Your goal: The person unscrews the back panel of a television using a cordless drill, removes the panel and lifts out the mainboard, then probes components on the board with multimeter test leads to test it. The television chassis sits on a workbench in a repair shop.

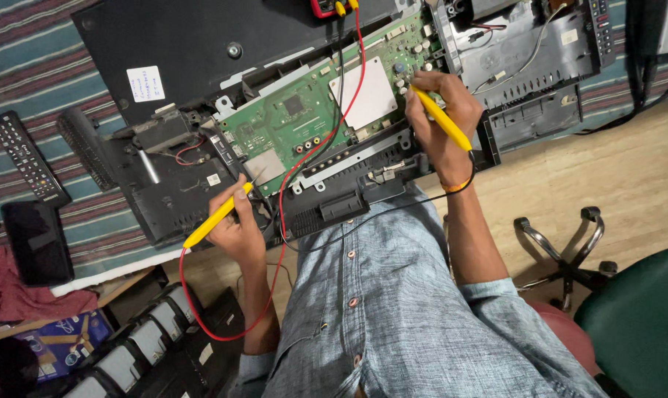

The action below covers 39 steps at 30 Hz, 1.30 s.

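Note:
A green circuit board [290,121] lies in an opened black television chassis [201,51] on the bench. My left hand [238,225] grips a yellow probe [215,218] with a red lead [275,280]; its tip rests near the board's lower left edge. My right hand [441,121] grips a second yellow probe [443,119] with a black lead, its tip touching components at the board's upper right. Both leads run up to a red and yellow meter [332,7] at the top edge.
A black remote [26,157] and a dark phone [36,242] lie on the striped cloth [32,66] at left. A second opened chassis [525,51] sits at upper right. A green office chair [636,317] stands at right; stacked units [128,354] sit below the bench.

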Motion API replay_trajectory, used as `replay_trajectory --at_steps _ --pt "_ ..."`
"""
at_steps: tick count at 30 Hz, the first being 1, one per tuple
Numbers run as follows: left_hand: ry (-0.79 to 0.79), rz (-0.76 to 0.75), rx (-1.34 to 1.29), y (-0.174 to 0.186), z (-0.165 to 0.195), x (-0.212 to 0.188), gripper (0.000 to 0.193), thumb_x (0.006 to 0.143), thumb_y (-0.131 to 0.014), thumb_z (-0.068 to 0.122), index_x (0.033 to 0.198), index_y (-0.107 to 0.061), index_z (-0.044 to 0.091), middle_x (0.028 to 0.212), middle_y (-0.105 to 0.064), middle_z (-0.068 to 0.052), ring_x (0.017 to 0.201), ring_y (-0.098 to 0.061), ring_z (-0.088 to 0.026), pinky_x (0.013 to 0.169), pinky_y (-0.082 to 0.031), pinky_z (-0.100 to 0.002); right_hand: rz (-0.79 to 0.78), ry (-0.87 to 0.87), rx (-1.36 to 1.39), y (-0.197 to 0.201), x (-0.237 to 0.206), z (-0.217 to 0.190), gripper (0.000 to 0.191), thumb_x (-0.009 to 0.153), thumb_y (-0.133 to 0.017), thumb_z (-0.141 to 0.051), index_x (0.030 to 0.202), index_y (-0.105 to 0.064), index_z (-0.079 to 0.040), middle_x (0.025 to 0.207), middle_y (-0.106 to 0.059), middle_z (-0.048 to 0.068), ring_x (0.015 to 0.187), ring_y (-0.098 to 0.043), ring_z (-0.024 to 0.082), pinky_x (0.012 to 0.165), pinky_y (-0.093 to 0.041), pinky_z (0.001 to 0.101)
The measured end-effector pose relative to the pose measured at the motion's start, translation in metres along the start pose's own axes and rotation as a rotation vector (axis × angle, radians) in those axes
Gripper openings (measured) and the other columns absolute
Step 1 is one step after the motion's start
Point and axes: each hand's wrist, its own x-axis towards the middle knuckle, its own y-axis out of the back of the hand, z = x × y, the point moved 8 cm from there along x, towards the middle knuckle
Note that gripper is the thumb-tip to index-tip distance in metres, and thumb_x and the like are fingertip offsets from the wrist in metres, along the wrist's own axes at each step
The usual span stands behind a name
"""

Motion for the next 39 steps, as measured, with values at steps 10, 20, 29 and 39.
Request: replay_trajectory --at_steps 10,20,29,39 --pt "0.052 0.004 -0.037 0.000 -0.001 -0.002 0.015 0.106 -0.061 0.002 0.116 -0.064 -0.009 0.120 -0.073 -0.016 0.104 -0.069 -0.017 0.097 -0.057 -0.032 0.085 -0.051 0.002 -0.011 0.010 0.006 0.017 0.098 -0.078 -0.001 0.112 -0.069 0.001 0.105 -0.072 0.014 0.092 -0.073 0.027 0.084 -0.058 0.0336" --pt "0.026 -0.002 -0.071 -0.001 -0.001 0.000 0.015 0.106 -0.060 0.003 0.116 -0.064 -0.009 0.120 -0.072 -0.017 0.106 -0.069 -0.018 0.099 -0.058 -0.033 0.087 0.026 -0.013 -0.008 0.020 0.007 0.013 0.098 -0.078 -0.001 0.107 -0.068 0.001 0.107 -0.073 0.015 0.094 -0.074 0.027 0.085 -0.059 0.0338" --pt "0.003 0.002 0.027 0.000 0.005 -0.001 0.015 0.106 -0.061 0.003 0.115 -0.066 -0.008 0.118 -0.074 -0.017 0.103 -0.071 -0.019 0.097 -0.057 -0.033 0.073 0.022 -0.017 -0.008 0.020 0.000 0.012 0.100 -0.076 -0.002 0.106 -0.067 0.002 0.105 -0.073 0.014 0.094 -0.074 0.027 0.086 -0.058 0.0343" --pt "-0.019 -0.002 0.048 0.000 0.010 -0.001 0.015 0.105 -0.061 0.002 0.115 -0.066 -0.007 0.118 -0.074 -0.016 0.104 -0.071 -0.019 0.098 -0.057 -0.033 0.099 -0.059 -0.033 -0.017 0.009 0.006 0.012 0.102 -0.073 -0.002 0.108 -0.063 -0.001 0.097 -0.070 0.012 0.086 -0.071 0.026 0.079 -0.057 0.0342"
